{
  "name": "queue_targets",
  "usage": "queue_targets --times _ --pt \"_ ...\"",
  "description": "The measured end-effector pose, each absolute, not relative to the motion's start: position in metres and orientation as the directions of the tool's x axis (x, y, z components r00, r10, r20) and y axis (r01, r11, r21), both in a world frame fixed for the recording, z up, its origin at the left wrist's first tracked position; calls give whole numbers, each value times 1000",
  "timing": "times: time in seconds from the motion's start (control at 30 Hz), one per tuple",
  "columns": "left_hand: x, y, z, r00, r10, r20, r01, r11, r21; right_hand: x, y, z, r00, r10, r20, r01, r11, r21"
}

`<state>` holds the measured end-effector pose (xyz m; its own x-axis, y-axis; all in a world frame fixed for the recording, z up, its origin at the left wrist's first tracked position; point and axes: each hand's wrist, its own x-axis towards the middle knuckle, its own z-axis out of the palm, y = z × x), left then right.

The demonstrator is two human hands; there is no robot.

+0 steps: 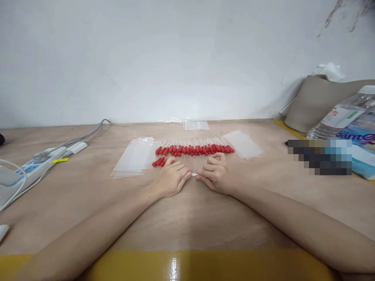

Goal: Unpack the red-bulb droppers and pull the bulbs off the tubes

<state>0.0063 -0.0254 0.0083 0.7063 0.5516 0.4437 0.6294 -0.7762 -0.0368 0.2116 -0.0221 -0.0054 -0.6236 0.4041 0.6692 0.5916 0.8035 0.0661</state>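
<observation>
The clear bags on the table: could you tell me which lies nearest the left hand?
The stack left of the red-capped droppers, beside the left hand; the right-side bag and the small bag by the wall lie farther.

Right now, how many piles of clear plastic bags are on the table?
3: the left pile beside the red-bulbed droppers, the right pile opposite, the back pile behind them. Some may be hidden.

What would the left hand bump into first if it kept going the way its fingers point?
Probably the right hand: the left hand points sideways at it, with only a small clear piece between.
</observation>
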Motion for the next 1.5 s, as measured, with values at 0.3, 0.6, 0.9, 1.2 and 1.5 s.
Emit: queue_targets --times 0.3,0.6,0.9,1.2,1.5 --pt "-21 -22 19 523 715 464 727 -658 194 228 -23 -5 -518 376 768 705 696 135" --pt "-73 13 51 -44 928 370 913 -113 392 211 -27 10 -310 675 670 876 477 -76" --pt "-78 20 33 -51 983 176 902 -30 430 210 -21 -3 -387 661 643 780 606 -153" --pt "-79 30 33 -28 956 292 958 -58 281 211 -20 -6 -504 632 588 699 699 -152" --pt "-66 40 24 -15 944 330 952 -88 294 211 -21 -6 -498 633 593 695 700 -164"
